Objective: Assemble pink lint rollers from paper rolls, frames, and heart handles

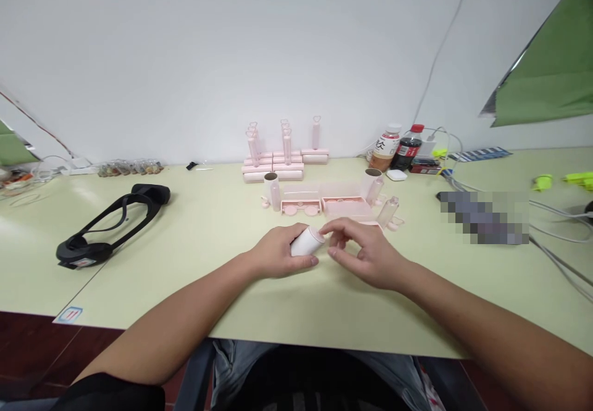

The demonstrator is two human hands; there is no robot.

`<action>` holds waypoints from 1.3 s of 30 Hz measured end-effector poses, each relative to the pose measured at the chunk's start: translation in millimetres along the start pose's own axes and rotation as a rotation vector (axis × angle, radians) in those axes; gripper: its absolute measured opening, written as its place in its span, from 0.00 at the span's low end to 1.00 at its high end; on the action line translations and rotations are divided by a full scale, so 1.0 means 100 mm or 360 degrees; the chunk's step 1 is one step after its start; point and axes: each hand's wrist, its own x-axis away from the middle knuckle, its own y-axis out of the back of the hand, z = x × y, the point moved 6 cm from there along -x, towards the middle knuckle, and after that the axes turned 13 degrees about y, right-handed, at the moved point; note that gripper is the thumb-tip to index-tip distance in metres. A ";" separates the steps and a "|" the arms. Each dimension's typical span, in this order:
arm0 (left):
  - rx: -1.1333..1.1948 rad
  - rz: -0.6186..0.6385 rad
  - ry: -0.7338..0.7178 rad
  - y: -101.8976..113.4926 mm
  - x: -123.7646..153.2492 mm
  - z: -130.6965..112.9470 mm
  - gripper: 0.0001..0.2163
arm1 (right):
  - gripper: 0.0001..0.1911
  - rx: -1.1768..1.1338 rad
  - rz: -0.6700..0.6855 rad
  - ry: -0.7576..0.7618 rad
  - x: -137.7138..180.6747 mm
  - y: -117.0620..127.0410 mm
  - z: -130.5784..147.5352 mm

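My left hand (280,253) is wrapped round a small white tube (303,244), which lies tilted with its pink-rimmed end facing right. My right hand (365,253) is beside that end, fingers curved and apart; its index fingertip is at the rim, and I cannot tell whether it touches. Just beyond my hands are two open pink cases (301,207) with round shapes inside. An open white tube (271,179) and a clear pink bottle (275,196) stand behind on the left. Another open tube (373,177) and a tilted clear bottle (388,211) are on the right.
Against the wall lie stacked pink cases (273,176) with several slim bottles (287,146) upright on them. A black headset (111,225) rests at left. Drink bottles (386,148), a small white box (396,175), cables (560,222) and a blurred object (484,216) are at right.
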 end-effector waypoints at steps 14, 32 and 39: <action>0.0807 -0.0503 0.0241 0.21 -0.04 0.26 0.18 | 0.08 0.0875 0.0856 -0.0887 0.14 0.16 -0.44; 0.1316 -0.0642 0.0476 0.34 -0.10 0.39 0.21 | 0.13 0.0699 0.0818 -0.0680 0.15 -0.21 -0.35; 0.1387 -0.0653 0.0533 0.33 -0.12 0.44 0.21 | 0.07 0.0462 0.0790 -0.0643 0.17 -0.21 -0.30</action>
